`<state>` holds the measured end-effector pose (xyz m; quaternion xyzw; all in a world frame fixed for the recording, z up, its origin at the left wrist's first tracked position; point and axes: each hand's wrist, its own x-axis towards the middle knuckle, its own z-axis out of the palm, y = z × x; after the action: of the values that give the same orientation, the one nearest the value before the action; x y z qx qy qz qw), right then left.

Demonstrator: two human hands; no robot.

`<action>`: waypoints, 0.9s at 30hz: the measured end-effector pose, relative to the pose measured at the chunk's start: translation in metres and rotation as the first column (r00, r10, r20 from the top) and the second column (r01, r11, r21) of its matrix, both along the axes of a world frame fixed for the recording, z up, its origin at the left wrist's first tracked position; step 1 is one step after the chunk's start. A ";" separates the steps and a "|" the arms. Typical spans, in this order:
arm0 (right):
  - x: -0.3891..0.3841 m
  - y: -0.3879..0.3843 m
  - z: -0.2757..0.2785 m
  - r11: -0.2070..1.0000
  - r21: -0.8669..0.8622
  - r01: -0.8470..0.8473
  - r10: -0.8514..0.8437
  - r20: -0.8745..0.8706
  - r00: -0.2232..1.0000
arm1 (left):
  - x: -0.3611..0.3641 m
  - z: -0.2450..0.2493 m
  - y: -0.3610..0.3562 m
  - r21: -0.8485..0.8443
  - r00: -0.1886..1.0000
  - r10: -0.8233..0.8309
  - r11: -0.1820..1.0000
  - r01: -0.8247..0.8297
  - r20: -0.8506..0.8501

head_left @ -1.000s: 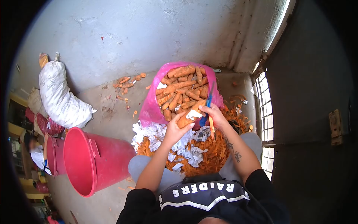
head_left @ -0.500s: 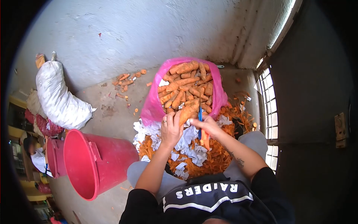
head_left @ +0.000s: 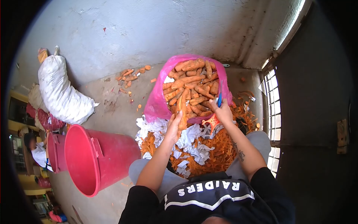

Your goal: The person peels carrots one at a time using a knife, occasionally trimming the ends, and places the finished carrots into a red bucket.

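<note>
In the head view, the left hand [head_left: 173, 127] is wrapped round the lower part of a long carrot [head_left: 181, 102], grip clamped on it. Carrot stands roughly upright in front of the pink bag [head_left: 153, 103], which is full of other carrots [head_left: 194, 79]. Right hand [head_left: 223, 112] has its grip closed on a blue tool [head_left: 219, 99]; an orange piece [head_left: 212, 121] hangs just beside, below the fingers, and whether it is joined to the blue part cannot be told. Tool and carrot are apart, no contact. Below lie orange peelings [head_left: 209, 154] mixed with white scraps [head_left: 199, 143]; red bucket [head_left: 117, 156] stands near, to the left. Step looks like peeling, judged from the peelings, probably between strokes or checking the carrot. Next move would call for a steady left grip, a turn to an unpeeled side, and the tool's edge brought onto the carrot, clear of the left fingers
</note>
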<state>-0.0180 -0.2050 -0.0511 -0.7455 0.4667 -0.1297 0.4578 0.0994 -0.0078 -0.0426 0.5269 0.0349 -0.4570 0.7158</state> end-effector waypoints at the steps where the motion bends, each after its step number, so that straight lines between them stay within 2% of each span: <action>1: 0.003 -0.002 -0.002 1.000 -0.008 0.030 -0.030 -0.024 0.999 | 0.000 0.001 0.000 -0.030 0.999 0.005 1.000 -0.007 -0.048; 2: 0.005 -0.002 -0.005 0.998 -0.017 0.062 -0.063 -0.047 0.997 | 0.001 0.003 0.000 -0.059 0.995 0.007 0.998 -0.012 -0.096; 3: 0.006 -0.001 0.002 1.000 -0.004 -0.021 0.020 -0.040 0.999 | 0.001 0.004 0.000 -0.088 0.990 0.005 0.996 -0.018 -0.144; 4: 0.005 0.002 0.014 0.995 0.009 -0.103 0.103 -0.033 0.994 | 0.004 0.003 0.000 -0.122 0.993 -0.047 0.992 0.033 -0.108; 5: 0.006 0.003 0.022 0.982 0.021 -0.185 0.186 -0.026 0.982 | 0.004 0.001 0.002 -0.119 0.997 -0.079 0.990 0.076 -0.018; 7: 0.008 0.009 0.016 0.928 0.143 -0.344 0.304 0.240 0.922 | -0.001 0.024 0.003 -0.103 0.977 -0.142 0.982 0.159 0.159; 9: 0.006 0.018 0.016 0.876 0.157 -0.456 0.366 0.399 0.841 | 0.001 0.036 0.005 0.038 0.909 -0.199 0.979 0.199 0.367; 10: 0.002 0.024 0.020 0.865 0.130 -0.484 0.393 0.424 0.816 | 0.005 0.039 0.007 0.111 0.857 -0.232 0.973 0.203 0.460; 11: 0.000 0.028 0.024 0.853 0.104 -0.512 0.419 0.448 0.790 | 0.010 0.034 0.011 0.152 0.758 -0.267 0.964 0.220 0.596; 12: -0.005 0.028 0.024 0.792 0.227 -0.567 0.427 0.457 0.780 | 0.015 0.029 0.016 0.198 0.636 -0.301 0.953 0.230 0.711; 13: -0.007 0.029 0.022 0.756 0.273 -0.595 0.439 0.463 0.770 | 0.018 0.024 0.021 0.245 0.497 -0.333 0.941 0.235 0.801; 14: -0.011 0.031 0.020 0.718 0.318 -0.619 0.449 0.468 0.761 | 0.019 0.019 0.026 0.334 0.438 -0.378 0.926 0.176 0.816; 15: -0.014 0.032 0.018 0.678 0.361 -0.640 0.457 0.475 0.752 | 0.018 0.025 0.029 0.421 0.301 -0.436 0.899 0.118 0.848; 17: -0.021 0.035 0.017 0.701 0.321 -0.637 0.496 0.424 0.758 | 0.016 0.044 0.031 0.552 0.018 -0.551 0.833 -0.038 0.834; 18: -0.023 0.037 0.017 0.710 0.299 -0.638 0.514 0.399 0.759 | 0.017 0.042 0.033 0.514 -0.035 -0.517 0.855 -0.062 0.855; 23: -0.032 0.043 0.011 0.732 0.266 -0.627 0.609 0.156 0.778 | 0.015 0.042 0.035 0.530 -0.144 -0.542 0.840 -0.114 0.828; 24: -0.032 0.043 0.009 0.719 0.303 -0.626 0.627 0.106 0.772 | 0.015 0.041 0.035 0.523 -0.163 -0.537 0.843 -0.122 0.828; 27: -0.034 0.048 0.009 0.717 0.319 -0.620 0.620 0.114 0.776 | 0.016 0.041 0.033 0.515 -0.155 -0.534 0.844 -0.147 0.831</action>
<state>-0.0520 -0.1572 -0.0425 -0.7682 0.2057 0.1135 0.5956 0.1151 0.0254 -0.0012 0.8296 -0.4898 0.0079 0.2679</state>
